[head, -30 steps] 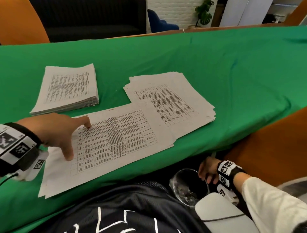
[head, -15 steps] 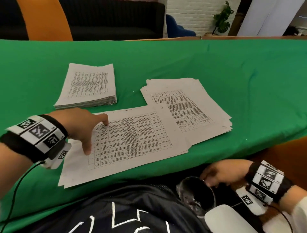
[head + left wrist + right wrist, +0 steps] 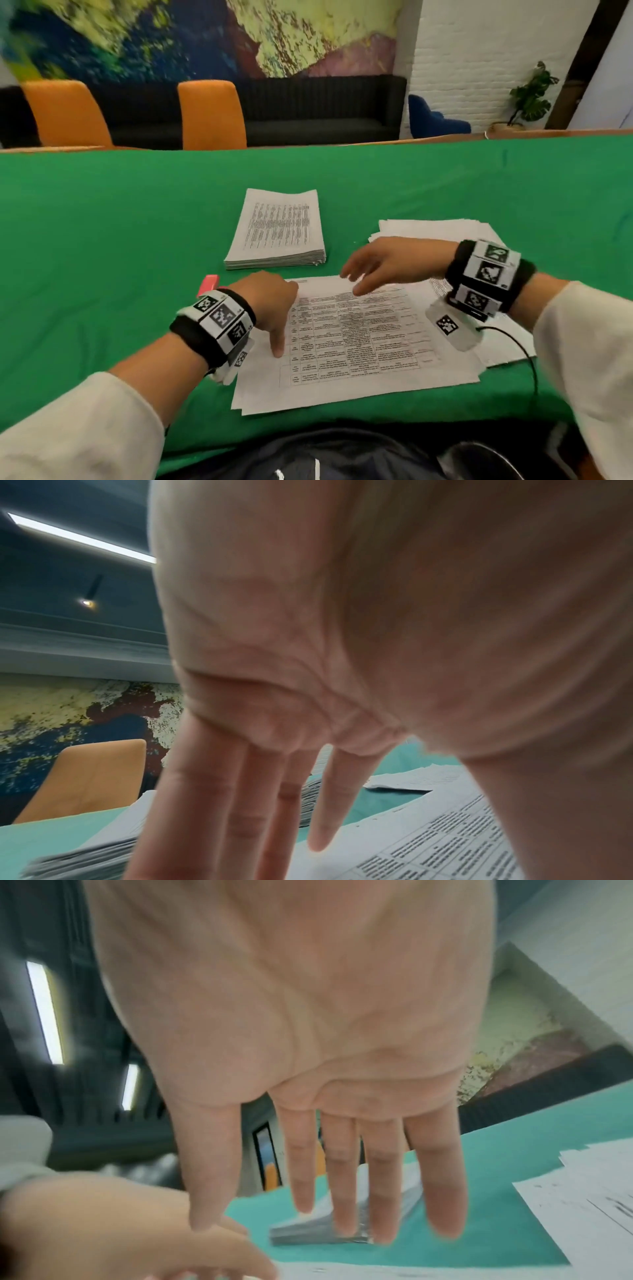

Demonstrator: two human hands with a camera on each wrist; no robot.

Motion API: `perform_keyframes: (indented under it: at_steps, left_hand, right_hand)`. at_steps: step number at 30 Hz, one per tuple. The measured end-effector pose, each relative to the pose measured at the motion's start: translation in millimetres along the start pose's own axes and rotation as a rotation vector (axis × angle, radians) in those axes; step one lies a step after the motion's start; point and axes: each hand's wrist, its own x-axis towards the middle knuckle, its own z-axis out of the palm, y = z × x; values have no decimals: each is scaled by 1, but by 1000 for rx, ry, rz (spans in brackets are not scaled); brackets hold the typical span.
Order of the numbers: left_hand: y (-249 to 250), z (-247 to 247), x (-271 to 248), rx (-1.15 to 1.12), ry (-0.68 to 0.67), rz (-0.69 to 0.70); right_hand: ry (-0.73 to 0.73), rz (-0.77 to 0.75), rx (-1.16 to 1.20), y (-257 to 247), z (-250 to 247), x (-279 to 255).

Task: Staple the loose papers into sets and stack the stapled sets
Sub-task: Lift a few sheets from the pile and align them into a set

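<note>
The green-covered tabletop [image 3: 102,240] fills the head view. On it, at the centre, lies the loose set of papers [image 3: 359,346], a few printed sheets with slightly fanned edges, nearest the person. At 12 o'clock from that set sits the neat thick stack [image 3: 279,233], squared up and well apart from the hands. At 2 o'clock a looser pile of sheets [image 3: 442,228] lies partly under the right forearm, its edge overlapping the near set.

The left hand [image 3: 270,301] rests at the set's 9 o'clock edge, fingers [image 3: 318,804] straight and lightly spread, tips down on the paper, thumb pointing toward the person. The right hand [image 3: 387,263] hovers above the set's 12 o'clock edge, palm down, its fingers [image 3: 346,1191] straight and spread, holding nothing. Whether it touches the sheet cannot be told.

A small pink object, likely the stapler [image 3: 208,283], peeks out at 10 o'clock from the left hand, mostly hidden by the wristband.

The step in hand appears to be squaring the loose set before stapling. The next move would call for both hands to tap the fanned edges flush, then 1 hand to pin the corner while the other fetches the pink object.
</note>
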Motion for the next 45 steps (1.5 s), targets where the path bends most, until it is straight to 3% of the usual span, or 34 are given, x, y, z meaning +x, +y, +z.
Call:
perform_keyframes:
  at_steps: [4, 11, 19, 24, 28, 31, 33, 34, 37, 39, 41, 45]
  left_hand:
    - [-3, 1, 0, 21, 16, 4]
    - [-11, 8, -6, -50, 66, 6]
    - [-14, 12, -11, -90, 94, 4]
    - [-19, 13, -11, -142, 137, 3]
    - [-40, 13, -13, -481, 285, -15]
    - [-64, 15, -17, -1005, 666, -110]
    - [-74, 17, -22, -1356, 925, -146]
    - [-77, 18, -24, -1502, 992, -138]
    - [-73, 22, -30, -1857, 905, -33]
    - [-63, 19, -30, -1994, 849, 95]
    - [-51, 9, -32, -2034, 887, 186]
    - [-50, -17, -34, -1838, 1106, 110]
  right_hand:
    - [-51, 201, -288, 5, 5, 67]
    - [-54, 324, -267, 15, 11, 92]
    - [-22, 318, -282, 19, 14, 90]
    - [-39, 240, -318, 15, 7, 89]
    - [8, 169, -215, 15, -8, 71]
    - [165, 151, -27, 22, -28, 48]
    - [276, 118, 260, 30, -38, 35]
    - [315, 75, 445, 32, -40, 29]
    - [432, -72, 908, 24, -38, 17]
    - [498, -156, 1065, 12, -29, 15]
    - [535, -193, 1103, 2, -17, 18]
    - [715, -239, 1010, -20, 0, 23]
